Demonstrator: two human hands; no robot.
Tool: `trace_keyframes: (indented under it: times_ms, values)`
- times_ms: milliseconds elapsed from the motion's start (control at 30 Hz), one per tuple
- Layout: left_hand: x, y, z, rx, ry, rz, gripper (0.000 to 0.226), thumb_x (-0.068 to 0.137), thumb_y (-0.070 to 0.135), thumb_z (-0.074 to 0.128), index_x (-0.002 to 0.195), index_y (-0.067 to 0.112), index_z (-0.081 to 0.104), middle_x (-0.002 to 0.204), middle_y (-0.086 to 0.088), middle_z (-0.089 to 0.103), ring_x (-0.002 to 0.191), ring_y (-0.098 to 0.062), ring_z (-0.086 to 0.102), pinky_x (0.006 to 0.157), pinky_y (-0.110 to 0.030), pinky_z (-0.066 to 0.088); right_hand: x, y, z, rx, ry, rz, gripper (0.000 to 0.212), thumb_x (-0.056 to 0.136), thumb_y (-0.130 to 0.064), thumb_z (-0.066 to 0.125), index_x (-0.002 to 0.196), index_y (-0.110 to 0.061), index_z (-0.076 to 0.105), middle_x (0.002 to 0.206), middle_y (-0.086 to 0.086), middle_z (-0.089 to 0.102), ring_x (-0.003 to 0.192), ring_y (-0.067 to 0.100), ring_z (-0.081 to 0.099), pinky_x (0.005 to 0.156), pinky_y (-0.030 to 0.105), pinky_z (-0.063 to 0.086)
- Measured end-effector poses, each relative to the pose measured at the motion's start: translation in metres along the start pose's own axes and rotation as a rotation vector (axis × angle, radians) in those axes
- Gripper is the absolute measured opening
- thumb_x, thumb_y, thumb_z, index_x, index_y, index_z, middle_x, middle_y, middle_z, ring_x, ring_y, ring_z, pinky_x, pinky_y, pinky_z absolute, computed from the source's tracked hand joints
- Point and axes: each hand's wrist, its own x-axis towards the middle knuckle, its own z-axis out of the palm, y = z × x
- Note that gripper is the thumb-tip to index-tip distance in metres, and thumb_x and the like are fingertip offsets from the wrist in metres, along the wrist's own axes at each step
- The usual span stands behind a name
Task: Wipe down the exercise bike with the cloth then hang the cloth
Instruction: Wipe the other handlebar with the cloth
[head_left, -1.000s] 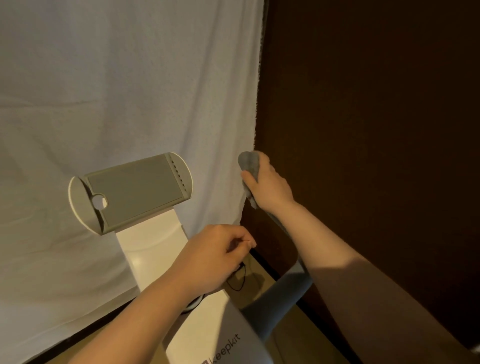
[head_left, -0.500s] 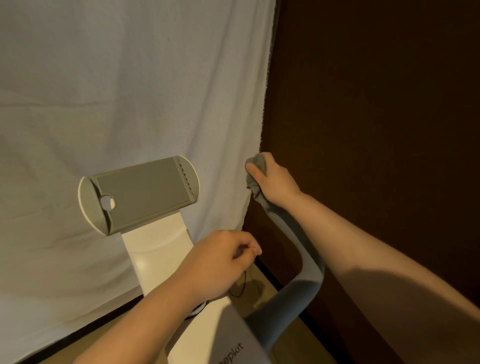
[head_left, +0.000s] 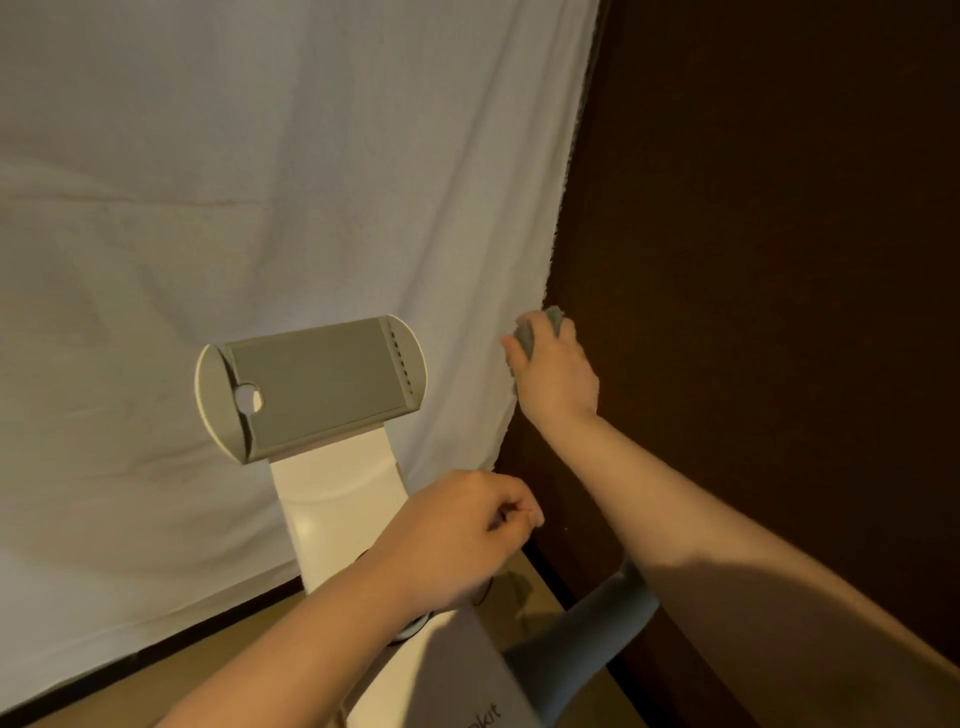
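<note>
Bunching a grey cloth (head_left: 540, 332) in its fingers — the right hand (head_left: 556, 379); left hand (head_left: 457, 540) curled, grasping nothing visible

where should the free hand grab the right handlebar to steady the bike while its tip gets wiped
Grip the grey handlebar on its thick lower bend, coming from above and the left. That stretch is bare and round, while the right hand with the cloth covers the tip. The left hand hovers curled nearby.

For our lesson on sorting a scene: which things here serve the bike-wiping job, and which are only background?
Part of the job:
grey cloth, gripped by the right hand
grey handlebar
bike console holder
white bike column

Just there:
white sheet
dark wall
left hand, curled, holding nothing visible
</note>
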Motion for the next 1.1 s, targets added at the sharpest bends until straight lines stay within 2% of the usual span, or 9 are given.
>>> trace_keyframes:
  times_ms: [100, 200, 333, 500, 667, 833, 900, 1000, 1100]
  values:
    - [0.001, 0.001, -0.001, 0.013, -0.008, 0.002, 0.019, 0.098, 0.031, 0.051, 0.100, 0.040, 0.067, 0.086, 0.023, 0.064, 0.082, 0.008, 0.058, 0.069, -0.010, 0.044, 0.021, 0.000, -0.012, 0.251, -0.170, 0.029, 0.029, 0.099, -0.047, 0.042, 0.092, -0.023, 0.057, 0.092, -0.006, 0.058, 0.078, 0.015, 0.060, 0.063, 0.029, 0.047]
    - [-0.002, 0.000, -0.002, 0.009, -0.002, 0.003, 0.018, 0.098, 0.030, 0.051, 0.097, 0.042, 0.065, 0.086, 0.020, 0.065, 0.080, 0.004, 0.060, 0.069, -0.015, 0.047, 0.019, 0.006, -0.023, 0.450, -0.284, 0.124, 0.033, 0.096, -0.056, 0.043, 0.109, -0.029, 0.055, 0.094, -0.011, 0.061, 0.091, 0.014, 0.060, 0.066, 0.021, 0.041]
    - [-0.004, 0.000, -0.004, 0.006, 0.005, 0.025, 0.018, 0.098, 0.032, 0.051, 0.102, 0.038, 0.067, 0.088, 0.017, 0.066, 0.080, 0.001, 0.061, 0.074, -0.023, 0.052, -0.018, 0.030, -0.029, 0.239, -0.313, 0.145, 0.058, 0.095, -0.064, 0.031, 0.143, -0.031, 0.033, 0.130, 0.001, 0.056, 0.110, 0.023, 0.056, 0.080, 0.027, 0.033]
    - [-0.003, -0.001, -0.003, 0.023, 0.005, 0.044, 0.019, 0.098, 0.033, 0.051, 0.103, 0.036, 0.069, 0.087, 0.017, 0.066, 0.079, 0.001, 0.061, 0.074, -0.025, 0.052, -0.033, 0.049, -0.039, 0.046, -0.437, 0.175, 0.063, 0.095, -0.066, 0.025, 0.141, -0.024, 0.034, 0.128, 0.006, 0.057, 0.111, 0.029, 0.057, 0.078, 0.032, 0.037]
    - [0.000, -0.002, -0.002, 0.007, 0.011, 0.042, 0.018, 0.097, 0.031, 0.052, 0.099, 0.036, 0.069, 0.085, 0.014, 0.068, 0.078, -0.003, 0.062, 0.077, -0.034, 0.054, -0.024, 0.040, -0.031, 0.348, -0.363, 0.178, 0.049, 0.095, -0.060, 0.040, 0.126, -0.024, 0.048, 0.119, -0.002, 0.058, 0.108, 0.021, 0.057, 0.089, 0.036, 0.045]
    - [0.000, -0.002, -0.001, 0.020, 0.011, 0.051, 0.017, 0.096, 0.030, 0.053, 0.091, 0.041, 0.066, 0.085, 0.017, 0.067, 0.079, -0.002, 0.062, 0.079, -0.036, 0.053, -0.056, 0.068, -0.049, 0.220, -0.514, 0.248, 0.045, 0.089, -0.055, 0.054, 0.123, -0.027, 0.053, 0.113, -0.002, 0.063, 0.100, 0.020, 0.061, 0.088, 0.038, 0.050]
    - [0.000, -0.001, 0.000, 0.041, 0.008, 0.068, 0.017, 0.096, 0.029, 0.053, 0.093, 0.040, 0.066, 0.087, 0.020, 0.066, 0.083, -0.002, 0.063, 0.081, -0.037, 0.053, -0.068, 0.072, -0.055, 0.301, -0.506, 0.329, 0.045, 0.088, -0.055, 0.057, 0.122, -0.026, 0.053, 0.109, -0.002, 0.064, 0.095, 0.018, 0.063, 0.083, 0.035, 0.052]
    - [-0.001, -0.003, 0.001, 0.086, 0.021, 0.081, 0.017, 0.096, 0.030, 0.052, 0.095, 0.039, 0.067, 0.088, 0.022, 0.066, 0.083, -0.002, 0.063, 0.081, -0.038, 0.054, -0.094, 0.074, -0.069, 0.594, -0.457, 0.525, 0.039, 0.093, -0.042, 0.058, 0.126, -0.022, 0.052, 0.095, -0.001, 0.065, 0.079, 0.012, 0.063, 0.062, 0.024, 0.050]
    - [0.000, -0.006, 0.002, 0.124, 0.018, 0.092, 0.017, 0.096, 0.032, 0.052, 0.097, 0.037, 0.068, 0.091, 0.019, 0.067, 0.084, -0.003, 0.063, 0.081, -0.038, 0.054, -0.122, 0.076, -0.071, 0.824, -0.314, 0.704, 0.037, 0.091, -0.039, 0.062, 0.122, -0.021, 0.053, 0.097, 0.009, 0.069, 0.079, 0.021, 0.069, 0.064, 0.030, 0.055]
